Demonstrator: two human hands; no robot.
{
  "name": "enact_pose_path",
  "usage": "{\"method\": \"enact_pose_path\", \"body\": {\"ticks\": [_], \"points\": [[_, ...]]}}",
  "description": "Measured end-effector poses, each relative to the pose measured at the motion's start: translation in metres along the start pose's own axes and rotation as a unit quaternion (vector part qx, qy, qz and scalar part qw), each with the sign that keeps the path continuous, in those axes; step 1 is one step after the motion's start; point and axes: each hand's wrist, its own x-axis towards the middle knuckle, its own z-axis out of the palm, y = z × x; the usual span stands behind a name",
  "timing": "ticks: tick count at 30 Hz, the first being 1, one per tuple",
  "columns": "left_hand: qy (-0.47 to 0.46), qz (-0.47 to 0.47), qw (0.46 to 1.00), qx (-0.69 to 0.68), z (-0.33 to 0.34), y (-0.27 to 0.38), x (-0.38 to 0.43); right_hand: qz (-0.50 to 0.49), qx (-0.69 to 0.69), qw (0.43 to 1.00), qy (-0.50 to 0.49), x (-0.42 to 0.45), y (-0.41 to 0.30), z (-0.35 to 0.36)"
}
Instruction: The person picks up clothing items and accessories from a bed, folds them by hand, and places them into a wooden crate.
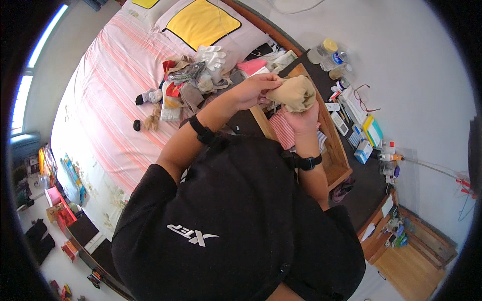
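Observation:
A rolled beige cloth bundle (pixel 295 92) is up between my two hands, above a wooden drawer (pixel 335 161). The fingers and thumb of my left hand (pixel 260 88) pinch its left edge. From below, my right hand (pixel 304 117) supports it, with some fingers hidden behind the cloth. Inside the drawer lie a red-and-white striped cloth (pixel 282 129) and a blue-and-white striped cloth (pixel 321 140), partly covered by my right hand and forearm.
On the bed (pixel 109 75), left, are heaped socks, cloths and white gloves (pixel 212 56). Along the dark tabletop (pixel 361 188), right, stand jars (pixel 322 50), a calculator (pixel 354 139), glasses (pixel 360 101) and small bottles. A pillow (pixel 203 22) lies at the bed's far end.

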Motion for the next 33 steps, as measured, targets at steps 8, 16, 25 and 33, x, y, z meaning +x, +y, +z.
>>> {"method": "enact_pose_path", "body": {"ticks": [8,16,25,33], "points": [[0.045,0.050,0.995,0.070,-0.005,0.001,-0.002,-0.009,0.114,0.969,-0.220,0.008,-0.019,-0.012],[0.054,0.241,0.898,0.363,0.054,0.031,-0.028,-0.026,0.044,0.987,-0.153,0.001,-0.019,-0.005],[0.098,0.167,0.914,0.355,0.043,0.003,-0.021,-0.129,-0.057,0.988,-0.069,-0.021,-0.003,0.015],[0.052,-0.022,0.992,0.116,0.018,0.000,-0.030,-0.174,-0.162,0.964,-0.120,-0.037,0.020,0.025]]}}
